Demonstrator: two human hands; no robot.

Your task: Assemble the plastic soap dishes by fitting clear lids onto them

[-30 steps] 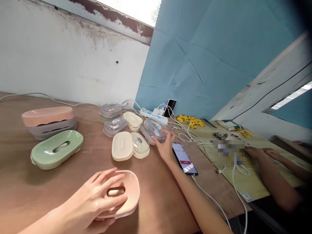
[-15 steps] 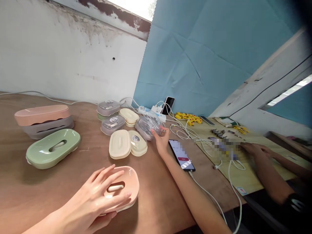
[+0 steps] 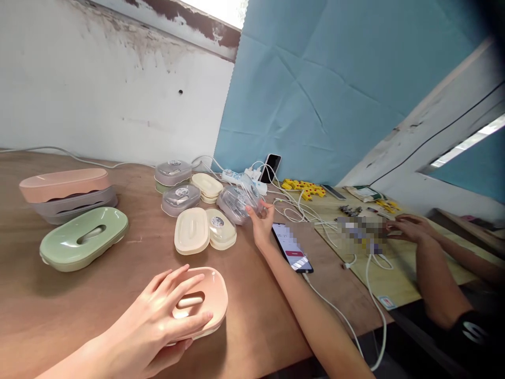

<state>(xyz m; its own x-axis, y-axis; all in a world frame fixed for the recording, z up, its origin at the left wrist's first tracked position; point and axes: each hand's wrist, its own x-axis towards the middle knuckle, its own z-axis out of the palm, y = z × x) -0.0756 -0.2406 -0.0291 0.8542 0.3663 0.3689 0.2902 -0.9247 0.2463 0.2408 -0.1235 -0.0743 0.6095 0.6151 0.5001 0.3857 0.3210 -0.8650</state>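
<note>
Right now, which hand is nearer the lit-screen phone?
Right: the right hand is just beside the lit-screen phone, at a clear lid; the left hand is farther off, on a pink box.

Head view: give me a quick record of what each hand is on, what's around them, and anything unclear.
left hand: fingers spread over the top of a pink box, thumb at its near side
right hand: thumb and fingers on a clear lid
lid fit: hard to see; cannot tell whether it is fully off the gray box
middle: cream boxes near that gray box
left side: green box; behind it, a pink piece stacked on gray
phone: screen lit, right of the right hand
far right: another person's hands
</note>
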